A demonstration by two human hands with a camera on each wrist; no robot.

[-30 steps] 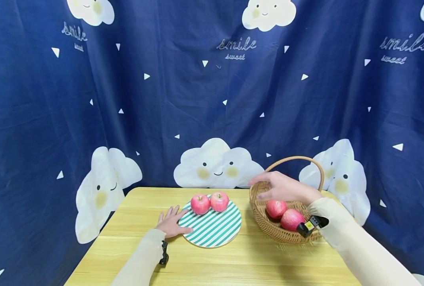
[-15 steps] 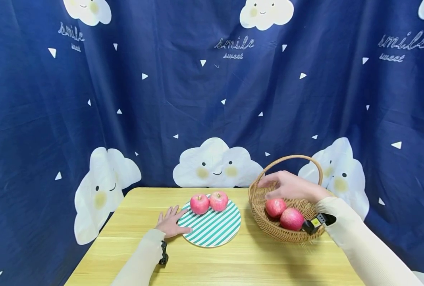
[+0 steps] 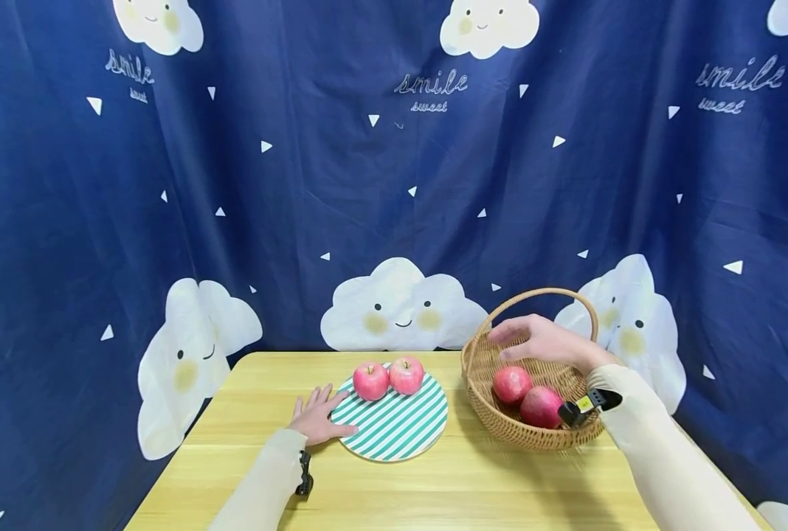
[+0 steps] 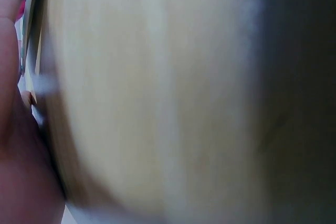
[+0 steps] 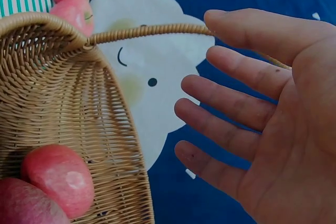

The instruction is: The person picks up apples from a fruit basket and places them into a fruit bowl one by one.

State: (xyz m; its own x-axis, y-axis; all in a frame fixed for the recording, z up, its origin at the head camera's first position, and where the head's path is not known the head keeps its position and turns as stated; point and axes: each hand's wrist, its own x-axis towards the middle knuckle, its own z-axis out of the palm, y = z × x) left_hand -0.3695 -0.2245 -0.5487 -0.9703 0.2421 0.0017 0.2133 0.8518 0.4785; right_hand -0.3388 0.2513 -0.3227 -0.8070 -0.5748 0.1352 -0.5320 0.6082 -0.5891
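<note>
Apples [image 3: 512,385] round, smooth, pinkish red

The left arm [image 3: 264,476], covered by a cream long sleeve, is stretched forward from the bottom edge, with a black band [image 3: 304,474] worn at the wrist. The bare left grip [image 3: 314,422] is held back-side up, its fingers spread and its thumb pointed to the right. The right arm [image 3: 666,446], likewise sleeved in cream, is reached inward from the lower right, a black device with a yellow label [image 3: 588,404] strapped to the wrist. The bare right grip [image 3: 543,342] is held raised, its slightly bent fingers [image 5: 220,128] parted from one another.
</note>
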